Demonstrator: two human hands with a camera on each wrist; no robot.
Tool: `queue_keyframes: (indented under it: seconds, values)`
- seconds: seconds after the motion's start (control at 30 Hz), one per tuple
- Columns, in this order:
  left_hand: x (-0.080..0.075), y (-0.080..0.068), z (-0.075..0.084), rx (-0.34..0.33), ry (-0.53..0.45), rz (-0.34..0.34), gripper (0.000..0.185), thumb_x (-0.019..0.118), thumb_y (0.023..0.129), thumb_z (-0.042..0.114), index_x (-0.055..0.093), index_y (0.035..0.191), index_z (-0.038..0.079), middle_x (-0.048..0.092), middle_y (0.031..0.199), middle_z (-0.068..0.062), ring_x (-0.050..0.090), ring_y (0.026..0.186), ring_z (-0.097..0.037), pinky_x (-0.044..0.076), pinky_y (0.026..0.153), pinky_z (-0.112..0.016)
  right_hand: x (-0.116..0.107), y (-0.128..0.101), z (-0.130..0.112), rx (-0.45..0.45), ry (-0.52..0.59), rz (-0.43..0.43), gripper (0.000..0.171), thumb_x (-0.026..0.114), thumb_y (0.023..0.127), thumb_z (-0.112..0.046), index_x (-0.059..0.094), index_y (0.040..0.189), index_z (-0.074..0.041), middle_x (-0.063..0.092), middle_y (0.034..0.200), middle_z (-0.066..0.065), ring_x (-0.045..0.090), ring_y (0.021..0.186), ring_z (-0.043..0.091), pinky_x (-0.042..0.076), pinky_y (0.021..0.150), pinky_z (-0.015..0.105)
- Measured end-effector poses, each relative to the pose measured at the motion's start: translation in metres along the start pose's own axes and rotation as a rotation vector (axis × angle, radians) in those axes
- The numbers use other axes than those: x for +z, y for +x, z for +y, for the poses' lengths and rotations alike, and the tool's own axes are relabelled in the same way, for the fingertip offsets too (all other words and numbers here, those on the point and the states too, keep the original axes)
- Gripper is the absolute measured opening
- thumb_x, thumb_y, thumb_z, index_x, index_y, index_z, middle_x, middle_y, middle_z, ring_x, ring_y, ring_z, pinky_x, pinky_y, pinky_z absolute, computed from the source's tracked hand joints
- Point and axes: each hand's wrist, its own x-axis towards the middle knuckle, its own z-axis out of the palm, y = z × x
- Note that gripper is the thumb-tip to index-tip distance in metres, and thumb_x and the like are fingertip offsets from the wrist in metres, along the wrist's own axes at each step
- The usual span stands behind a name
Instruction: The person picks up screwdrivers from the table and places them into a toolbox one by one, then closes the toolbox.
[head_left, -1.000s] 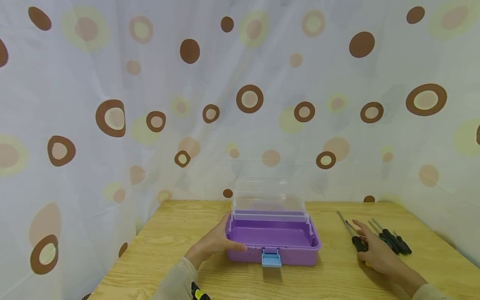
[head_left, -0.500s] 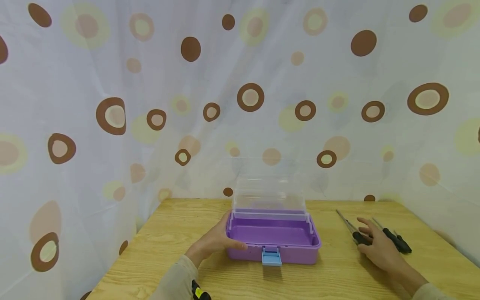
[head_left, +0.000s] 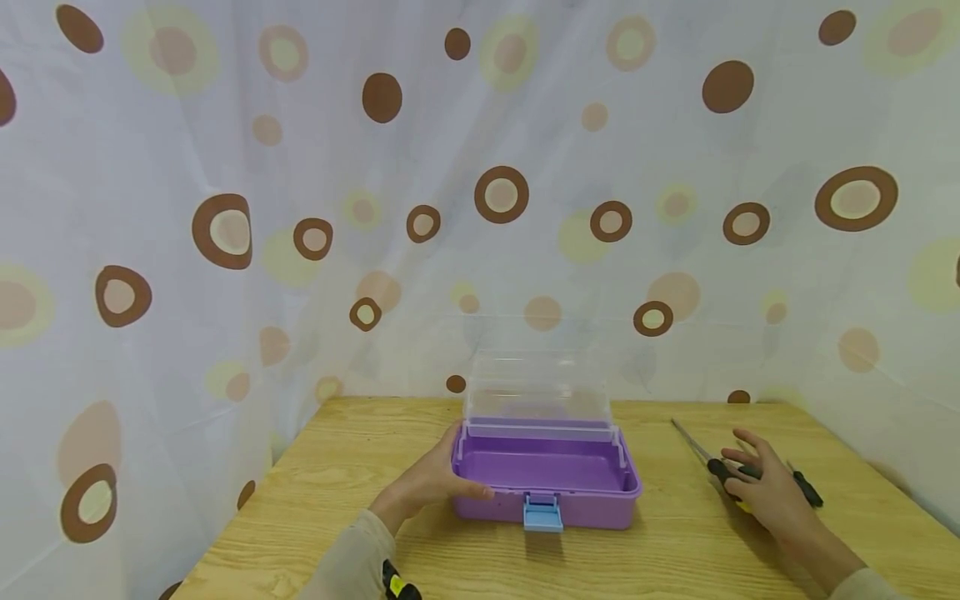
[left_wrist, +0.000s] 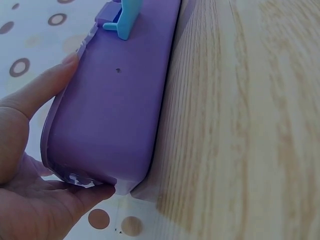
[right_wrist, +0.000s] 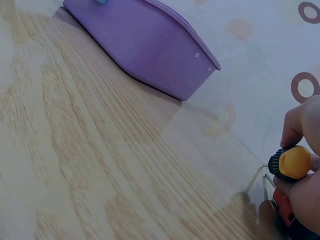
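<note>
A purple plastic box stands in the middle of the wooden table, its clear lid raised upright and its blue latch at the front. My left hand grips the box's left end, thumb on the front wall and fingers round the corner. My right hand lies over the screwdrivers at the right. It pinches a black-handled screwdriver with a yellow end cap.
Another black screwdriver lies just right of my right hand. A spotted curtain closes off the back and both sides. The table ends near the curtain on the left and right.
My right hand has slid a little further back over the screwdrivers and its fingers have closed on one handle. The left hand and box have not moved.
</note>
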Motion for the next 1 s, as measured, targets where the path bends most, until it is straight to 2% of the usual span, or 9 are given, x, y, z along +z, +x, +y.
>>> queue_keyframes:
  seconds: [0.2, 0.3, 0.37, 0.43, 0.5, 0.6, 0.7, 0.8, 1.0]
  values:
    - [-0.0001, -0.0001, 0.0011, 0.002, 0.005, 0.001, 0.122, 0.091, 0.076, 0.023, 0.009, 0.164, 0.01, 0.039, 0.156, -0.019, 0.042, 0.139, -0.044, 0.032, 0.115, -0.062, -0.0019, -0.0008, -0.0001, 0.031, -0.019, 0.035, 0.083, 0.053, 0.104, -0.002, -0.007, 0.162, 0.003, 0.024, 0.157, 0.038, 0.035, 0.137, 0.056, 0.05, 0.087, 0.024]
    - [-0.0005, -0.0001, 0.0007, 0.002, 0.002, -0.001, 0.121, 0.091, 0.076, 0.024, 0.009, 0.164, 0.01, 0.039, 0.156, -0.018, 0.042, 0.139, -0.043, 0.032, 0.115, -0.062, -0.0036, -0.0015, 0.0, 0.058, -0.021, 0.073, 0.083, 0.054, 0.105, -0.007, -0.004, 0.163, 0.001, 0.027, 0.159, 0.033, 0.058, 0.112, 0.034, 0.05, 0.076, 0.03]
    - [-0.0007, 0.0, 0.0001, -0.004, 0.002, 0.001, 0.121, 0.091, 0.077, 0.024, 0.009, 0.165, 0.011, 0.039, 0.156, -0.017, 0.042, 0.139, -0.042, 0.032, 0.115, -0.062, -0.0042, -0.0023, -0.0001, 0.064, -0.007, 0.09, 0.082, 0.054, 0.106, -0.009, -0.003, 0.163, -0.001, 0.03, 0.159, 0.028, 0.056, 0.1, 0.024, 0.048, 0.071, 0.032]
    - [-0.0009, -0.0001, -0.0004, -0.011, 0.007, 0.004, 0.121, 0.091, 0.077, 0.025, 0.009, 0.165, 0.012, 0.039, 0.156, -0.016, 0.042, 0.139, -0.041, 0.032, 0.115, -0.061, -0.0047, -0.0024, 0.0004, 0.062, 0.041, 0.109, 0.081, 0.054, 0.106, -0.008, -0.001, 0.164, -0.001, 0.047, 0.151, 0.009, 0.051, 0.071, 0.014, 0.044, 0.055, 0.026]
    - [-0.0009, -0.0003, -0.0006, -0.014, 0.009, 0.007, 0.121, 0.091, 0.077, 0.025, 0.01, 0.165, 0.012, 0.039, 0.156, -0.016, 0.043, 0.139, -0.041, 0.032, 0.115, -0.061, -0.0051, -0.0031, 0.0014, 0.051, 0.115, 0.116, 0.078, 0.053, 0.105, -0.005, 0.001, 0.164, -0.003, 0.056, 0.138, -0.012, 0.041, 0.056, 0.012, 0.041, 0.049, 0.023]
    - [-0.0009, -0.0007, -0.0005, -0.011, 0.006, 0.005, 0.121, 0.091, 0.077, 0.024, 0.009, 0.165, 0.012, 0.039, 0.157, -0.016, 0.043, 0.139, -0.041, 0.032, 0.115, -0.061, -0.0052, -0.0041, 0.0039, 0.039, 0.265, 0.119, 0.068, 0.052, 0.104, 0.001, 0.02, 0.16, -0.022, 0.057, 0.116, -0.034, 0.029, 0.046, 0.006, 0.034, 0.044, 0.02]
    - [-0.0008, -0.0007, -0.0003, -0.01, 0.001, 0.004, 0.121, 0.091, 0.077, 0.023, 0.009, 0.165, 0.011, 0.039, 0.157, -0.017, 0.042, 0.139, -0.042, 0.032, 0.115, -0.061, -0.0047, -0.0053, 0.0056, 0.014, 0.391, 0.113, 0.058, 0.05, 0.104, 0.005, 0.034, 0.139, -0.038, 0.062, 0.114, -0.03, 0.024, 0.047, 0.008, 0.028, 0.044, 0.02]
    - [-0.0006, -0.0001, -0.0006, -0.011, 0.001, 0.008, 0.121, 0.091, 0.076, 0.023, 0.009, 0.165, 0.011, 0.039, 0.156, -0.016, 0.043, 0.139, -0.041, 0.033, 0.115, -0.061, -0.0047, -0.0064, 0.0049, 0.0, 0.438, 0.105, 0.055, 0.048, 0.105, 0.005, 0.037, 0.129, -0.043, 0.062, 0.116, -0.028, 0.023, 0.049, 0.009, 0.024, 0.046, 0.02]
    - [0.0001, 0.0005, -0.0012, -0.014, 0.007, 0.01, 0.122, 0.092, 0.076, 0.024, 0.009, 0.165, 0.013, 0.04, 0.156, -0.016, 0.043, 0.139, -0.041, 0.033, 0.115, -0.061, -0.0068, -0.0076, 0.0037, 0.014, 0.496, 0.084, 0.05, 0.05, 0.107, -0.002, 0.036, 0.132, -0.043, 0.062, 0.119, -0.028, 0.051, 0.084, 0.004, 0.025, 0.053, 0.025]
